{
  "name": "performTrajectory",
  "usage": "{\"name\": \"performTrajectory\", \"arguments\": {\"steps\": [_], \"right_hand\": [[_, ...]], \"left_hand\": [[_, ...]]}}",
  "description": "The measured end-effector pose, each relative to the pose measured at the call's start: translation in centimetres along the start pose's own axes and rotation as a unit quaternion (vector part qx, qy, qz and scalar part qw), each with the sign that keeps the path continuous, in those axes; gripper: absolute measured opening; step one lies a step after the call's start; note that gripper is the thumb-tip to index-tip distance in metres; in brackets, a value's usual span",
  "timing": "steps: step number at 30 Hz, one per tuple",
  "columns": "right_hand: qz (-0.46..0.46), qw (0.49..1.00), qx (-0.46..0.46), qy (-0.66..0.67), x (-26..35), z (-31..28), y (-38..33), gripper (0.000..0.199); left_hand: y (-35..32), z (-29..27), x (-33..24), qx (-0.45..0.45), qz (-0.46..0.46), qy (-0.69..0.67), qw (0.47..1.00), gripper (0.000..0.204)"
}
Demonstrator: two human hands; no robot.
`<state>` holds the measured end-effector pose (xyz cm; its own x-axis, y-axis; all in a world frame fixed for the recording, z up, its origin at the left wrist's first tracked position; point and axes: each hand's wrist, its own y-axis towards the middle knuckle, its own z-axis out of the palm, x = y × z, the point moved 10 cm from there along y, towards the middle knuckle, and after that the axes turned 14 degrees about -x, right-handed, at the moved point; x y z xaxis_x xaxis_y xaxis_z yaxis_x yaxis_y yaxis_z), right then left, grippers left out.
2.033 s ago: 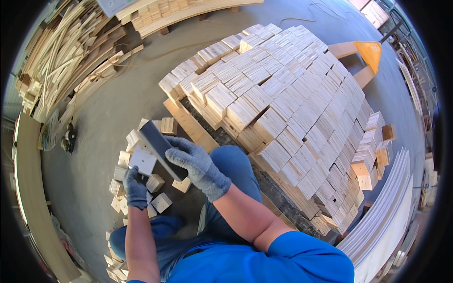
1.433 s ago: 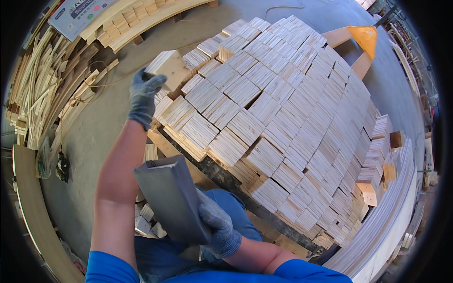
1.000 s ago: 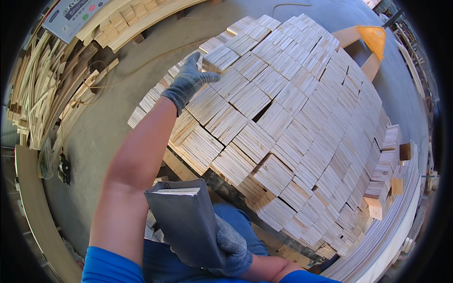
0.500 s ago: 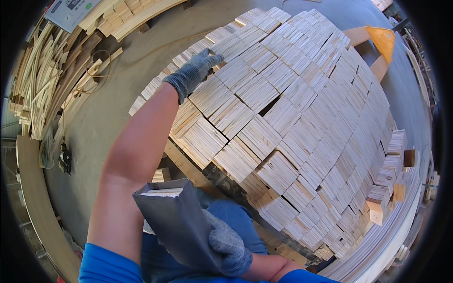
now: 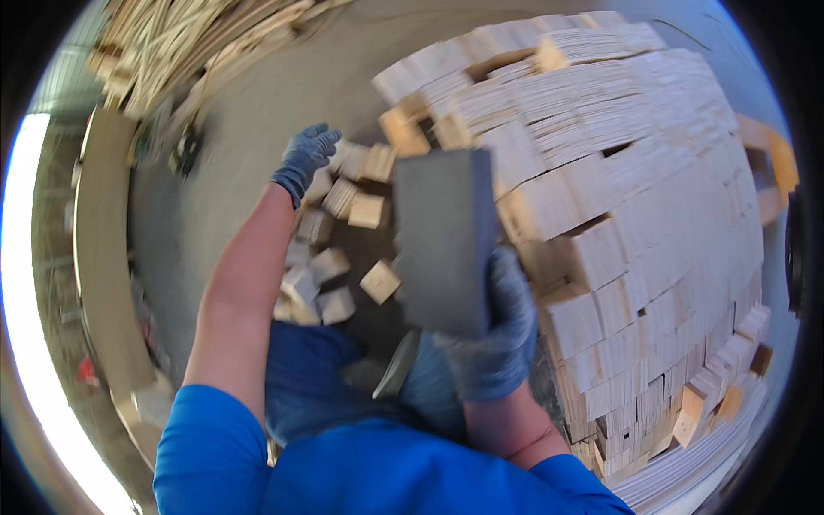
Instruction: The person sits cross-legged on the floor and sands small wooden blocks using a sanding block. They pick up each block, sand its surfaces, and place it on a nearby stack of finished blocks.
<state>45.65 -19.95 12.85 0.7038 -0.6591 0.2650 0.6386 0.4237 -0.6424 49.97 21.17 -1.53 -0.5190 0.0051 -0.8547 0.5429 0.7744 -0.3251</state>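
My right hand (image 5: 493, 352), in a grey knit glove, is wrapped round the lower right side of a dark grey rectangular sleeve (image 5: 442, 245). Its broad face is toward me, so the inside is hidden. To the left, my gloved left hand (image 5: 309, 159) is stretched out in the air with its fingers extended and nothing in it. Several loose wooden blocks (image 5: 366, 211) lie scattered beside and below that hand, at the near left of a large stack of wooden blocks (image 5: 635, 240). The whole picture is somewhat blurred by motion.
Long wooden strips (image 5: 172, 51) are heaped at the upper left. An orange part (image 5: 781, 172) stands beyond the stack on the right. A long brown board (image 5: 107, 257) runs along the left. My legs (image 5: 318, 365) are close to the loose blocks.
The view has swung, bringing the loose blocks into sight. My left hand has come off the stack's far left edge. The sleeve is raised and turned, its open end with wood inside no longer showing.
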Motion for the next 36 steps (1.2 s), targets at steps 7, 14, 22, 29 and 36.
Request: {"name": "performTrajectory", "arguments": {"steps": [7, 14, 22, 29, 36], "right_hand": [[-0.014, 0.998, -0.006, -0.067, -2.9, 0.5, 0.1, 0.075], [-0.300, 0.837, 0.075, -0.451, -3.9, 3.3, -0.7, 0.078], [-0.115, 0.963, -0.034, -0.240, -5.9, 0.3, 1.8, 0.078], [-0.130, 0.944, -0.074, -0.295, -5.8, -0.4, 3.1, 0.077], [-0.140, 0.926, -0.091, -0.339, -5.6, 0.0, 3.5, 0.077]], "left_hand": [[-15.6, -17.0, 24.9, -0.034, -0.190, 0.060, 0.979, 0.014], [-22.1, -19.0, 32.3, -0.046, -0.164, 0.240, 0.956, 0.093], [-24.2, -5.9, 29.3, 0.057, 0.014, 0.413, 0.909, 0.123], [-22.9, 2.4, 31.6, 0.118, 0.026, 0.500, 0.858, 0.123], [-21.6, 3.8, 35.6, 0.057, 0.075, 0.519, 0.849, 0.089]]}}
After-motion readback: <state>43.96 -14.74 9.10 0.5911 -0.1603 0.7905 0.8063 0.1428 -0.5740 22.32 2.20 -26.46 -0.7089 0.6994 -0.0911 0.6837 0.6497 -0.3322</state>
